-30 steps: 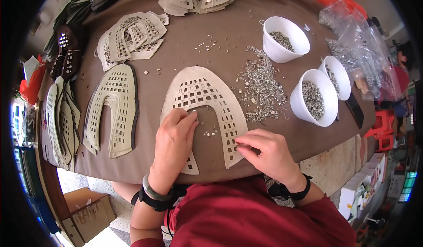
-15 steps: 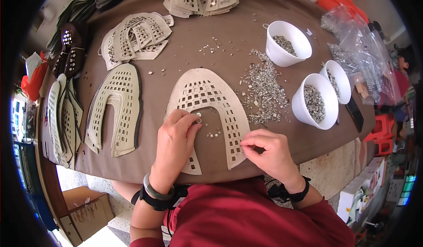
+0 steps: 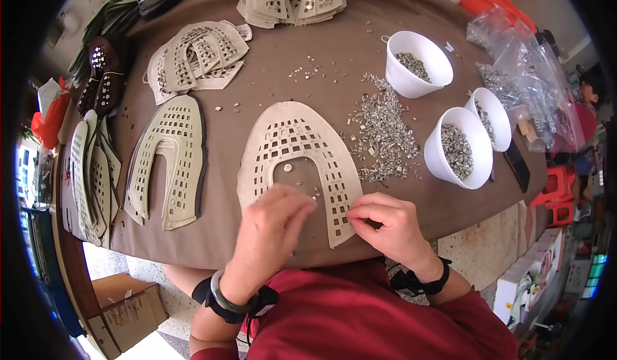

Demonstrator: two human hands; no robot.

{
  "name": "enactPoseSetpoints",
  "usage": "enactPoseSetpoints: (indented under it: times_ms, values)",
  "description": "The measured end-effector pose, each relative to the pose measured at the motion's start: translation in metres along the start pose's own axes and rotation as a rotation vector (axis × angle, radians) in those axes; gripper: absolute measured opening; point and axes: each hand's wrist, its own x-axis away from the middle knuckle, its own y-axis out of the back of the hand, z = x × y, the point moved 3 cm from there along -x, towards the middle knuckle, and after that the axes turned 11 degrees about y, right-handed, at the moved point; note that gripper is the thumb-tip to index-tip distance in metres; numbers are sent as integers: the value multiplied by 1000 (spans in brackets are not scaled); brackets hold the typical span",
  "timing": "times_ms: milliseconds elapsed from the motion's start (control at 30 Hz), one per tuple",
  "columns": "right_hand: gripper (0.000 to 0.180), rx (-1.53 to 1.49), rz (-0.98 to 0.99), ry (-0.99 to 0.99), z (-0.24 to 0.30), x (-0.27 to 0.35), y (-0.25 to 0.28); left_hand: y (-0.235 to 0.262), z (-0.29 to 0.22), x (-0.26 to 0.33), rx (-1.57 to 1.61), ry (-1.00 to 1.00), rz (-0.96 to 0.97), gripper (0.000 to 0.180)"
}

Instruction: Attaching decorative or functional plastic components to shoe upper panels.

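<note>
A brown bench (image 3: 334,52) carries a beige perforated shoe piece (image 3: 292,143) at its near edge. The left hand (image 3: 273,228) lies loosely curled over its left arm; the right hand (image 3: 385,222) pinches its right arm's edge. Small metal studs (image 3: 384,135) lie heaped just beside it.

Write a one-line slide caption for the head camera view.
Both hands, left hand and right hand, rest on a beige perforated shoe upper beside a pile of small metal studs and three white cups.

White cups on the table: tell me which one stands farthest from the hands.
The white cup at the back, alone beyond the pile of metal bits; the other two cups stand together to the right.
</note>
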Motion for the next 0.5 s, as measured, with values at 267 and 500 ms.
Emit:
enactPoseSetpoints:
  times_ms: [267, 500]
  values:
    - [13, 112, 114, 151, 5, -3, -4, -37, -6, 18, 82, -5, 260, 8]
    - [15, 120, 314, 139, 6, -10, 0, -39, -5, 20, 91, 54, 229, 8]
